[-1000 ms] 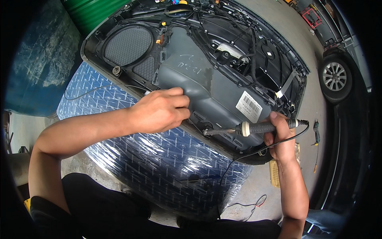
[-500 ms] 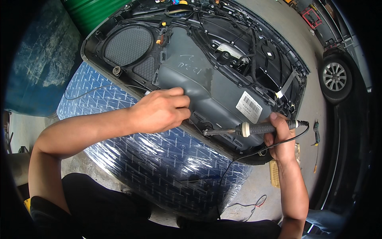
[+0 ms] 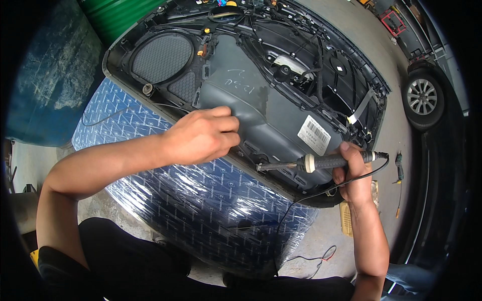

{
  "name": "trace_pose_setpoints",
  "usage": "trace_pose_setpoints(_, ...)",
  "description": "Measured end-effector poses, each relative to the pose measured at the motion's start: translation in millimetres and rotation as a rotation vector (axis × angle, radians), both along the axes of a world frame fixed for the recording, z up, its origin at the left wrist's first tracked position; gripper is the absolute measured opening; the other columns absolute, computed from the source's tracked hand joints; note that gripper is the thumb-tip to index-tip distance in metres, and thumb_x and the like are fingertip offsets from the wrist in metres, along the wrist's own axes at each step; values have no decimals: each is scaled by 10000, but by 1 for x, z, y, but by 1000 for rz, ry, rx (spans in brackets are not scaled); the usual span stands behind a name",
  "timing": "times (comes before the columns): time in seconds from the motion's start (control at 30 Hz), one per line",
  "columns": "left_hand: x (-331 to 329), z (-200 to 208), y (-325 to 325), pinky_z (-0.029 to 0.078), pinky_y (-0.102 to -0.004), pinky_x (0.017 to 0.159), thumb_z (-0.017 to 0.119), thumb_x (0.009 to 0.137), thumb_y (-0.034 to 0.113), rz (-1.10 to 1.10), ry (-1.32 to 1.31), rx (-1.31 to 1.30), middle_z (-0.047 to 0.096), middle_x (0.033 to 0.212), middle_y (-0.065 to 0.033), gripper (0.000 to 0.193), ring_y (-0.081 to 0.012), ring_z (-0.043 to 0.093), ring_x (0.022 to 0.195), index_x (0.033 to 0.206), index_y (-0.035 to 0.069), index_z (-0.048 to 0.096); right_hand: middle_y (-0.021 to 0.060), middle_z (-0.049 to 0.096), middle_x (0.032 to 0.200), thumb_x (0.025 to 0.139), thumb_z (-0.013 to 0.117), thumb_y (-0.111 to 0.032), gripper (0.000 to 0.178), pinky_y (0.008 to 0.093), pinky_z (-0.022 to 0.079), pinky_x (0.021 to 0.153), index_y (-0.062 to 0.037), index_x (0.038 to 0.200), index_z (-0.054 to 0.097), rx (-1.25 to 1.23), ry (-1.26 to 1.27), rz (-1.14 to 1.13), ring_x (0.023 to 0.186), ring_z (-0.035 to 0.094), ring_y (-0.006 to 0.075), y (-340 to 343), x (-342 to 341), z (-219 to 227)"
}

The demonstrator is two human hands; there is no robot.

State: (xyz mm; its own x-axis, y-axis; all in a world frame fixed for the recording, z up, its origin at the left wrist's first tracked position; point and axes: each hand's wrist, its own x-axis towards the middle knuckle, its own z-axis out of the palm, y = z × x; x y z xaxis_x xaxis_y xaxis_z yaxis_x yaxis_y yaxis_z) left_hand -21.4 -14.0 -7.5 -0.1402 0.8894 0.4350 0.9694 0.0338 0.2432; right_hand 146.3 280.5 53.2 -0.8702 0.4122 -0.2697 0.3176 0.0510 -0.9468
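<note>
In my right hand (image 3: pixel 354 168) is a soldering iron (image 3: pixel 331 161) with a dark ribbed handle and a cream collar. Its metal shaft points left, and the tip meets or hovers just over the near edge of a black car door panel (image 3: pixel 301 181). My left hand (image 3: pixel 203 135) is closed over that same edge, left of the tip, knuckles up. Its fingertips are hidden, and so is whatever they pinch. A thin dark strand (image 3: pixel 113 116) runs from the left toward this hand; whether the fingers hold it, I cannot tell. A grey moulded cover (image 3: pixel 241 95) with a barcode label (image 3: pixel 314 134) lies beyond both hands.
Under the panel is a bulky support (image 3: pixel 201 200) wrapped in blue printed film. The iron's black cord (image 3: pixel 291 205) drapes down across it. A blue drum (image 3: pixel 55 90) and green barrel (image 3: pixel 118 20) stand at left. On the right-hand floor lies a green-handled tool (image 3: pixel 399 168), near a car wheel (image 3: pixel 424 95).
My left hand has tilted very slightly, and a pale bit beside its wrist no longer shows. The right hand and the soldering iron hold the same place.
</note>
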Motion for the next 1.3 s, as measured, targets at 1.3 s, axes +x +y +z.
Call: trace_pose_setpoints(1.3,-104,37,85,505,-418,774,639,855,122,538,113,347,652,838,-88,128,-295,626,848,966,57,643,125,727,838,744,679,-143,260,303,543,692,8,951,724,421,331,432,725,702,220,27,41,30)
